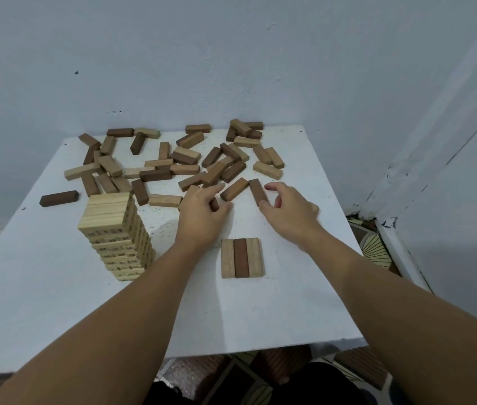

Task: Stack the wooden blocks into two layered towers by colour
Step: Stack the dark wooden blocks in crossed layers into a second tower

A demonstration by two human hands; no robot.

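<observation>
Head view: white desk [56, 302] against a pale wall. Loose blocks [173, 162], light and dark, lay scattered across its far half. A tall tower [117, 238] of light blocks stood near left. A flat row of three blocks [242, 258], light-dark-light, lay near centre. Left hand [202, 211] curled round a dark block [215, 203]. Right hand [287, 210], fingers bent, pinched another dark block [257, 192].

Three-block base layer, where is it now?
Head view: the flat three-block row, light-dark-light, lies on the white table near its front, right of the tall pale tower.
</observation>
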